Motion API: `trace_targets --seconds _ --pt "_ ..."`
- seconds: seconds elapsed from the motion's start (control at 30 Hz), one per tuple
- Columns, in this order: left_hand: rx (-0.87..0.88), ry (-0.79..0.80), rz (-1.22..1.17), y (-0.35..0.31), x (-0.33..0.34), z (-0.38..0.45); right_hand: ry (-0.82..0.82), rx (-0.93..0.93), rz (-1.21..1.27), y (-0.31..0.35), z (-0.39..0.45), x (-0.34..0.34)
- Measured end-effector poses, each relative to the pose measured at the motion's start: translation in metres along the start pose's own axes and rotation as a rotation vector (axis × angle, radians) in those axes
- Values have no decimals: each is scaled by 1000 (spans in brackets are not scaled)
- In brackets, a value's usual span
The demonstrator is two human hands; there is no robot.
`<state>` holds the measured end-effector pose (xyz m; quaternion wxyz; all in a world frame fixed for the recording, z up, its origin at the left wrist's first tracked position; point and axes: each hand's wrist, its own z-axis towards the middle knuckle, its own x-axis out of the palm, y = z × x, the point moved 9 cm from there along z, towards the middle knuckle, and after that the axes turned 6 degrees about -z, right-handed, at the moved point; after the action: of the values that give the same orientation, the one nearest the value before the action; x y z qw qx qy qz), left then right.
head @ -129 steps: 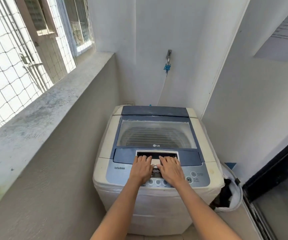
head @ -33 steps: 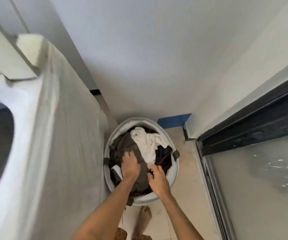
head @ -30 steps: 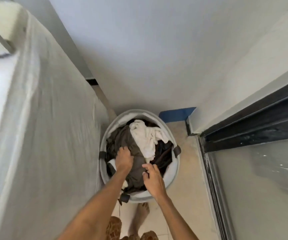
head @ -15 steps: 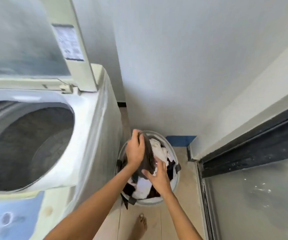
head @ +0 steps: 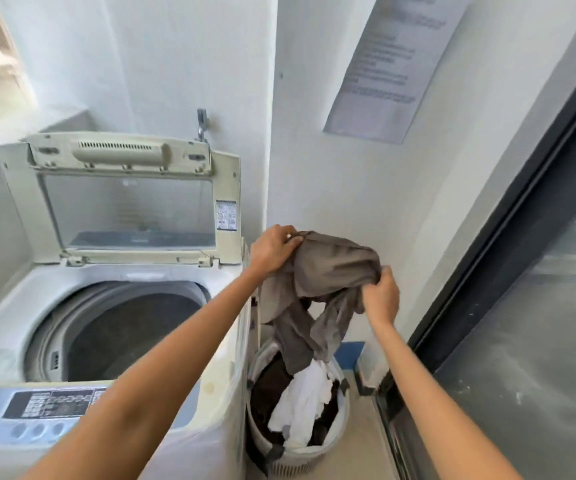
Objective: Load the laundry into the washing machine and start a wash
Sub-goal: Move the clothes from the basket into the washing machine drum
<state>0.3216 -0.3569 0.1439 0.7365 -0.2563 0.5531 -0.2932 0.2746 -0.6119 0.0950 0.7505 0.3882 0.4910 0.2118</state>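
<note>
Above laundry basket [head: 314, 457], both hands grip grey garment [head: 328, 268].

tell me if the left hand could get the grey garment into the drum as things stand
Probably yes: the lid stands open, the drum gapes beside the left hand, and nothing lies between. The grey garment, also held by the right hand, still trails into the basket.

Bare forearms, no sleeves; left hand [head: 269, 250], right hand [head: 381, 296].
</note>
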Motion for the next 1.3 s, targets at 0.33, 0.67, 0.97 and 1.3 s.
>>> trace_targets --seconds 0.33,0.67,0.97,1.3 --pt "-110 -28 -309 -41 -58 5 200 -200 -357 92 46 -47" --pt "-105 49 -801 -112 -63 46 388 -58 -78 144 48 -25" --pt "-3 52 -803 -78 -38 20 515 285 721 198 53 24" --pt "-206 417 -366 -16 4 6 468 255 1242 229 81 4"
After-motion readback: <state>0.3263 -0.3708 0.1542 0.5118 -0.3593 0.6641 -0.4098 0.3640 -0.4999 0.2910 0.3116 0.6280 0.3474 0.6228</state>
